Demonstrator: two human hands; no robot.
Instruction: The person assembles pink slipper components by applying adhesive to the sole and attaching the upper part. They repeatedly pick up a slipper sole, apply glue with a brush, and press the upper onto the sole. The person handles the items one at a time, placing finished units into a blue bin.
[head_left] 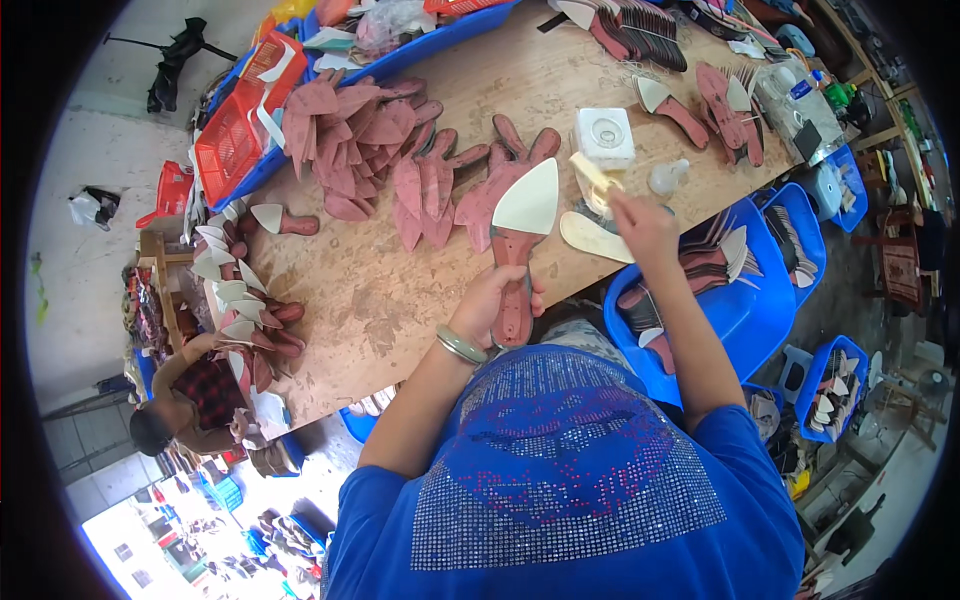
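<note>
My left hand (pixel 490 305) grips the reddish heel end of a shoe insole (pixel 522 225), whose pale pointed forepart stands up over the wooden table (pixel 370 290). A green bangle sits on that wrist. My right hand (pixel 640 222) holds a yellowish brush (pixel 592 172) just below a white square glue container (pixel 605 137). A second pale insole (pixel 592 238) lies flat under my right hand.
Piles of reddish insoles (pixel 365 130) cover the table's far side, with more (pixel 240 300) along the left edge. A red basket (pixel 235 140) sits at the far left. Blue bins (pixel 750 300) of insoles stand to my right. Another person (pixel 185 400) sits at the left.
</note>
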